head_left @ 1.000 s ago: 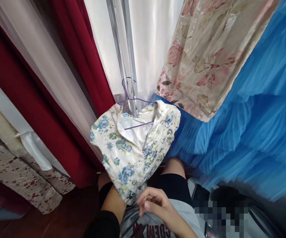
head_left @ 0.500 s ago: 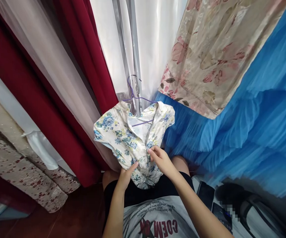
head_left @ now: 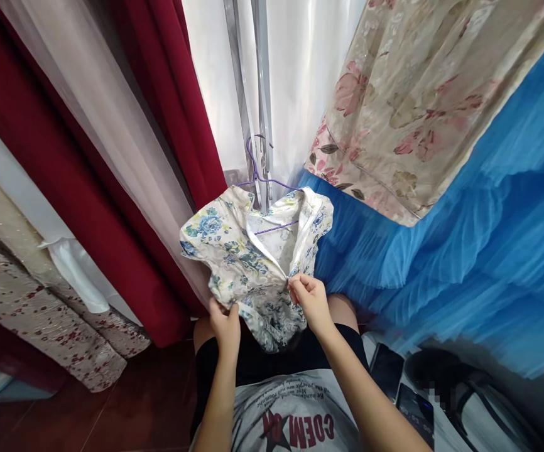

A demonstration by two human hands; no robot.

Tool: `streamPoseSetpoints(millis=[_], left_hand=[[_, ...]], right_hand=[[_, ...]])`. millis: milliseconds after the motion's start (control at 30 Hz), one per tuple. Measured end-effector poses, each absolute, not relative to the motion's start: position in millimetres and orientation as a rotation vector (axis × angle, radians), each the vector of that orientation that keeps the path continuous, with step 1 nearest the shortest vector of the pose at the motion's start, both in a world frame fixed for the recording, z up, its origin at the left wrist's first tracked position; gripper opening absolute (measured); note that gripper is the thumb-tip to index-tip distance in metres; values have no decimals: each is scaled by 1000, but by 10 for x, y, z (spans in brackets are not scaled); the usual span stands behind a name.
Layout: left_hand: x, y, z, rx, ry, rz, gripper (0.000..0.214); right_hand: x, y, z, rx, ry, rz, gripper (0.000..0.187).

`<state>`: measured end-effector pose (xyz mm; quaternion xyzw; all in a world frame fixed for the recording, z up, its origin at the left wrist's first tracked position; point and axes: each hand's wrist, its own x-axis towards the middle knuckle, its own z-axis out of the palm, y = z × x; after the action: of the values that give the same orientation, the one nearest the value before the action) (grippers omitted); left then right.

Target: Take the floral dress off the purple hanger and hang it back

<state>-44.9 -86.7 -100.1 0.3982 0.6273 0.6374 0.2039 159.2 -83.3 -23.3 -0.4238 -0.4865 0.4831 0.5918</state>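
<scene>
A white short-sleeved blouse [head_left: 234, 242] with blue and yellow flowers hangs in front of me on a purple hanger [head_left: 255, 176]. Its neckline lies open, and the hanger's bar shows inside it. My left hand [head_left: 225, 323] pinches the blouse's lower left edge between thumb and fingers. At the front opening, just below the neckline, my right hand [head_left: 310, 298] is closed on the cloth; the exact bit between its fingertips is hidden. The lower part of the blouse bunches over my lap.
Dark red cloth [head_left: 178, 251] and pale hanging fabric stand at the left. A beige floral garment [head_left: 394, 144] and a blue ruffled tulle skirt [head_left: 451, 251] hang at the right. Below them lie dark devices [head_left: 387, 370] and a black object. Brown tiles [head_left: 144, 402] cover the floor.
My left hand has shifted left, from the blouse's front to its side edge, spreading the cloth. My right hand stays at the front opening, moving slightly right.
</scene>
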Motion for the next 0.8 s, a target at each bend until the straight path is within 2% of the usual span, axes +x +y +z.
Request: streamPoseSetpoints(millis=[100, 200, 300, 467, 667, 800], left_hand=[[-297, -904, -845, 1458, 1803, 2019, 52], [-7, -962, -623, 1903, 1463, 1732, 27], [184, -938, -522, 1987, 1343, 1442, 4], [213, -878, -523, 2157, 1386, 1347, 13], [252, -982, -383, 2404, 1572, 789, 22], [231, -972, -385, 2413, 1520, 615, 24]], right_hand=[[1567, -883, -229, -980, -1131, 1219, 25], [1506, -925, -192, -966, -1182, 1346, 22], [1466, -926, -128, -952, -1294, 1452, 22], [1491, -662, 182, -983, -1324, 1412, 23], [1521, -22, 1111, -960, -1408, 1220, 18], [1493, 225, 1616, -902, -1349, 1251, 20]])
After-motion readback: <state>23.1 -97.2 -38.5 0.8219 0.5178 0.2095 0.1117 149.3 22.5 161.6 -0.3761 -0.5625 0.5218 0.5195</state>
